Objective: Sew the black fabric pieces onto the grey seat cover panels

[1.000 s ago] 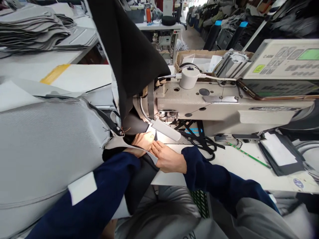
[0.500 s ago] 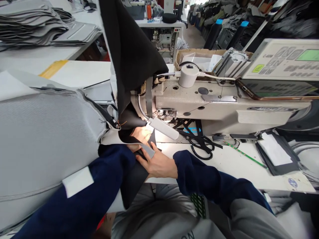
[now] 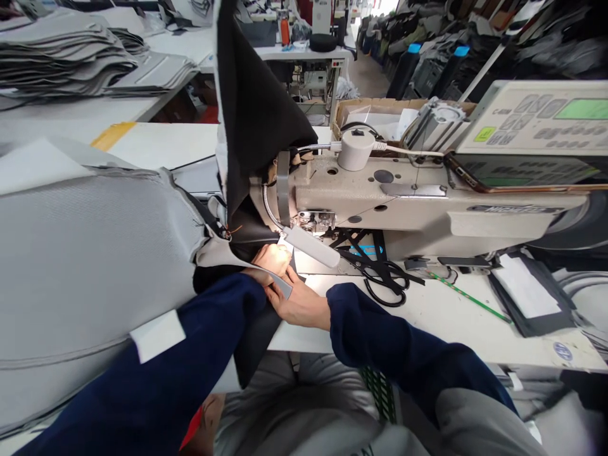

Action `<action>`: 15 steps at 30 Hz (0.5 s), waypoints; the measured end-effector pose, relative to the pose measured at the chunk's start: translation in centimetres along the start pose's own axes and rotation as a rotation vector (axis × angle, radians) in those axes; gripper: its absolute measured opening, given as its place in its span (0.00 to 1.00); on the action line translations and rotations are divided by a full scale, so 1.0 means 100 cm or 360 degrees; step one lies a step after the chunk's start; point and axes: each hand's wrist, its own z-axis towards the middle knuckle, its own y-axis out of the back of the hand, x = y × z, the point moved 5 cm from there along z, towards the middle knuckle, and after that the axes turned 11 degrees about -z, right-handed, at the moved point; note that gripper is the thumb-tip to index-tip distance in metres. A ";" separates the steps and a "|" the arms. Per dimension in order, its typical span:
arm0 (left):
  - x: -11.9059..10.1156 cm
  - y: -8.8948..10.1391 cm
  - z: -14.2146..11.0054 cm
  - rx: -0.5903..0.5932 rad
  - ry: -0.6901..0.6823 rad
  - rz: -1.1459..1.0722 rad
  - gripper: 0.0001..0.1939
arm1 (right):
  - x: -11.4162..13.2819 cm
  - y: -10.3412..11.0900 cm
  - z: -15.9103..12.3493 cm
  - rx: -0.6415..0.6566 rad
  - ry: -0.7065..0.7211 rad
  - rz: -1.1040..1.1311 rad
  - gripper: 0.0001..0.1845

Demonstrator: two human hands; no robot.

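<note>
A beige industrial sewing machine (image 3: 418, 202) stands on the white table (image 3: 456, 323). A large grey fabric panel (image 3: 90, 253) lies at my left, joined to black fabric (image 3: 256, 101) that rises over the machine's head. My left hand (image 3: 272, 261) is closed on the grey and black fabric edge just in front of the needle area. My right hand (image 3: 299, 303) pinches the same grey fabric strip (image 3: 280, 284) from below and to the right. The needle is hidden behind the lamp (image 3: 311, 246).
Black scissors (image 3: 380, 278) and a green pencil (image 3: 468, 296) lie on the table right of my hands. A control panel (image 3: 536, 123) sits on the machine's right end. Stacked grey panels (image 3: 61, 57) lie on a table at the back left.
Both hands have shifted a little: the right hand turned from lying flat on the fabric to pinching the grey strip, and the left hand closed on the edge near the needle.
</note>
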 end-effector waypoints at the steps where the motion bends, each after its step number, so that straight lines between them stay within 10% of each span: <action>1: 0.000 0.000 0.003 0.0006 -0.0001 0.0014 0.17 | -0.002 -0.002 0.001 0.0004 -0.0004 -0.0003 0.20; 15: 0.009 0.016 -0.018 -0.0232 -0.0014 -0.0017 0.14 | 0.049 0.018 0.004 0.0101 0.0273 0.0474 0.26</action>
